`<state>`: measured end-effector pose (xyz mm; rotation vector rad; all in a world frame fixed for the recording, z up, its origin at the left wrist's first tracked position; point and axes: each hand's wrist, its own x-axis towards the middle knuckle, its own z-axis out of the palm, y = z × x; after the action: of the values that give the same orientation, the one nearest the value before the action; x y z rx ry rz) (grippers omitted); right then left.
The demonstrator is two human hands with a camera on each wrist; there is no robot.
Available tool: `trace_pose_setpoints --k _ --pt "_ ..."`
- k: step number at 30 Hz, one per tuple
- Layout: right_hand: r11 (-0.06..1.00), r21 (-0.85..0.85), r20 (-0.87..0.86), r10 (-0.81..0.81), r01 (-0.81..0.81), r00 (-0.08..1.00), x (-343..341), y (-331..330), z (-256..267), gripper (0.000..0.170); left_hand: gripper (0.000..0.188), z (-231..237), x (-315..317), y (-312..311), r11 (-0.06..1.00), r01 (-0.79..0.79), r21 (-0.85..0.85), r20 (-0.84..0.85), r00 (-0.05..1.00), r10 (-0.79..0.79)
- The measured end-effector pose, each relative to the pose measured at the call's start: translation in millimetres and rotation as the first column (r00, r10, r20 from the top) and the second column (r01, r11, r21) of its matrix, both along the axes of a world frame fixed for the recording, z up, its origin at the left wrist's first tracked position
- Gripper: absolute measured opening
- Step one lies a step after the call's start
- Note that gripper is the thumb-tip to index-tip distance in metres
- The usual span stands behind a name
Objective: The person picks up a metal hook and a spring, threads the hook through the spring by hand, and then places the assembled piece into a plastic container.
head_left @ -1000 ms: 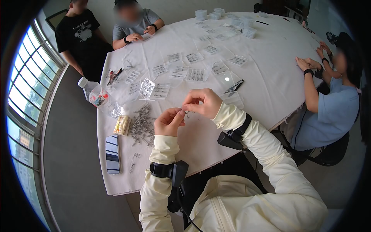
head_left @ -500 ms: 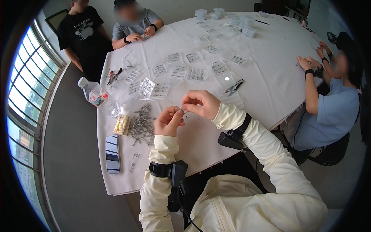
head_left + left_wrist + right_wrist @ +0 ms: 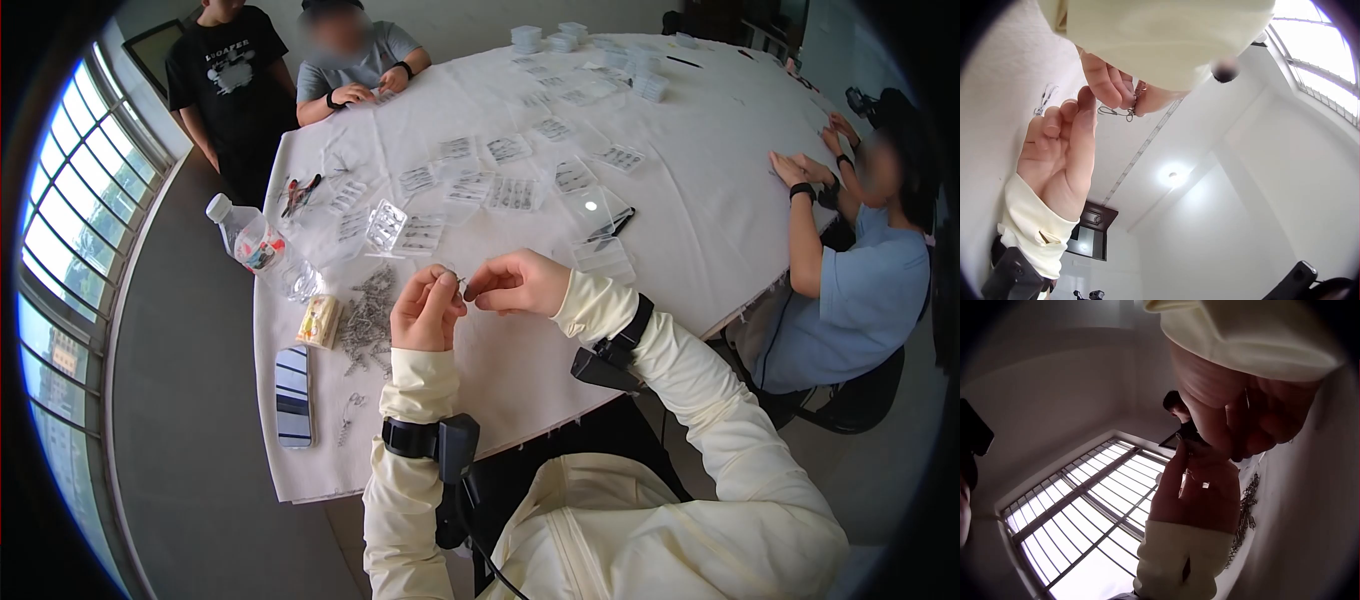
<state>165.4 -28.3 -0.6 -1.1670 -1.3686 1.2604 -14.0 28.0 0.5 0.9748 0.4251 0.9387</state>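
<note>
My left hand point(image 3: 428, 305) pinches a small wire hook point(image 3: 1116, 112) between thumb and fingertips, held above the table. A short twisted link joins the hook near the fingertips in the left wrist view. My right hand point(image 3: 1054, 156) is close beside it, fingers bent and thumb stretched toward the hook; I cannot tell whether its fingertips hold anything. Left of the left hand lies a tangled heap of metal spring-like pieces point(image 3: 370, 310). One loose piece point(image 3: 348, 418) lies nearer the table's front edge.
Clear plastic boxes point(image 3: 515, 194) with metal pieces lie beyond my hands. At left are a bottle point(image 3: 262, 248), a tissue pack point(image 3: 318, 322), a phone point(image 3: 294, 400) and pliers point(image 3: 298, 196). Other people are around the white-clothed table point(image 3: 700, 200), with stacked boxes point(image 3: 650, 87) far back.
Both hands have shifted slightly. The left hand has moved up and a little left, turning more upright; the right fingertips have dropped just below the left ones.
</note>
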Motion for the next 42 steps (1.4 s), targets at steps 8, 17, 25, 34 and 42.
trace_pose_setpoints --k 8,17,25,34,42 --pt "0.998 -0.056 -0.219 -0.003 -0.01 0.976 -0.2 2.4 -2.8 0.025 0.006 0.4 0.4 -0.3 1.0 -0.001 0.002 -0.002 1.0 0.001" --pt "0.994 -0.104 -0.358 -0.05 0.013 0.932 4.2 2.2 -2.9 0.023 0.005 0.4 -0.1 -0.3 1.0 -0.011 0.004 -0.001 1.0 0.011" --pt "0.989 -0.145 -0.292 -0.046 0.004 0.955 3.3 1.2 -1.3 0.025 0.006 2.1 0.2 -0.9 1.0 -0.024 -0.011 0.009 1.0 0.024" --pt "0.985 -0.143 -0.405 0.03 -0.095 0.914 0.8 2.9 -5.6 0.026 0.008 -1.6 0.9 0.8 0.999 -0.003 0.041 0.044 0.999 0.001" --pt "0.981 -0.168 -0.456 0.008 -0.095 0.89 1.2 3.1 -5.2 0.022 0.009 -1.6 1.8 0.1 0.998 -0.012 0.068 0.02 1.0 0.011"
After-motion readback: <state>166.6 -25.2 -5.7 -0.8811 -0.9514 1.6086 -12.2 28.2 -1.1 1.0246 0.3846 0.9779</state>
